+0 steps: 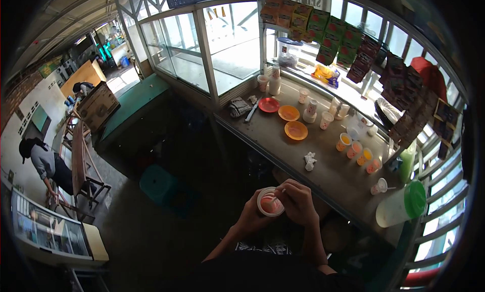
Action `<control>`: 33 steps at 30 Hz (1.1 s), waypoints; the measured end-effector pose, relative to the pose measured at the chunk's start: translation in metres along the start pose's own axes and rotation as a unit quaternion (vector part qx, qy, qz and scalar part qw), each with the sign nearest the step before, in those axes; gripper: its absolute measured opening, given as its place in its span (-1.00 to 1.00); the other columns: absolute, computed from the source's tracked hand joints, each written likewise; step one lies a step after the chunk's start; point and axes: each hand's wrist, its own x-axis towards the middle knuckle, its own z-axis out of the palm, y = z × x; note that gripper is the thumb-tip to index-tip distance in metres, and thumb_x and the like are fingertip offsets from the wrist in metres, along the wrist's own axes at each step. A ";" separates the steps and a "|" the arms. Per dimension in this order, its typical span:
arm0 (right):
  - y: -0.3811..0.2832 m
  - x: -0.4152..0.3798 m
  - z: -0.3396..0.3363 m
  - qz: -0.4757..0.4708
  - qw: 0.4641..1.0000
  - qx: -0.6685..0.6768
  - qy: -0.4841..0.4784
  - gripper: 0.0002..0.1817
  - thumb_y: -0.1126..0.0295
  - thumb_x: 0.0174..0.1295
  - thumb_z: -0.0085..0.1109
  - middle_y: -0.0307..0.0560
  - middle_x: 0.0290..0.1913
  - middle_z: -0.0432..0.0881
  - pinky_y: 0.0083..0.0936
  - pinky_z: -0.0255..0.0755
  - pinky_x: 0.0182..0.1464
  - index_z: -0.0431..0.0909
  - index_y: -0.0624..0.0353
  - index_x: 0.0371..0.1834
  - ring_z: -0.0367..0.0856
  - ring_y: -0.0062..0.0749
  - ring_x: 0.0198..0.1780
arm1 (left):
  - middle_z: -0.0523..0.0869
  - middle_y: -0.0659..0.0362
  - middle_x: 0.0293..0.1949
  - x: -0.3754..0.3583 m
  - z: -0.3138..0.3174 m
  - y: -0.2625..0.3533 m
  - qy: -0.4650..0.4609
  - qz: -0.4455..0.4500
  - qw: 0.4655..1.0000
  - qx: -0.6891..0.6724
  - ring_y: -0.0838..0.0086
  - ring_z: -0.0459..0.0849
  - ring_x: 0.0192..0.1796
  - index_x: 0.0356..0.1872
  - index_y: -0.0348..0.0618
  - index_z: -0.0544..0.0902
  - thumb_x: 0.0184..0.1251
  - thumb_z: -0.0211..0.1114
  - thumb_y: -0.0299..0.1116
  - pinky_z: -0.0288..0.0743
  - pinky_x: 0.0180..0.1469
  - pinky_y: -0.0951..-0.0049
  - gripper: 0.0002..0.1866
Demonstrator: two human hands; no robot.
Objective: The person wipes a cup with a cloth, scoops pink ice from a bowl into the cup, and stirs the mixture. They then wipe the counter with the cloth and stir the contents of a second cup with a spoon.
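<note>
In front of my body, above the dark floor beside the counter, my left hand (251, 215) is wrapped round a paper cup (261, 193) that holds a pink-orange content. The fingers of my right hand (300, 203) pinch a thin whitish spoon (273, 200) at the cup's mouth. Its lower end dips into the cup, so its tip is hidden. Across the counter (283, 153), to the right, stand several cups with orange and pink contents (355, 150). Nearer me is another cup (378, 187) with a thin handle sticking out.
A green-lidded container (401, 205) stands at the counter's right end. Red (269, 105) and orange plates (296, 130), a crumpled tissue (310, 161) and stacked cups (274, 82) lie further along. Sachets (348, 48) hang above. A teal stool (156, 182) is on the floor; people are at left.
</note>
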 end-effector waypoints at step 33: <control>0.110 0.045 -0.161 -0.086 0.991 0.009 -0.102 -0.98 0.54 0.13 0.21 -0.10 -0.37 0.65 -0.39 0.30 -0.10 0.58 0.22 -0.38 0.59 -0.25 -0.30 | 0.66 0.05 0.02 0.101 0.165 -0.003 0.208 0.037 0.975 0.072 0.37 0.67 0.07 0.15 -0.25 0.43 0.07 0.56 -0.32 0.54 0.12 0.35 -0.36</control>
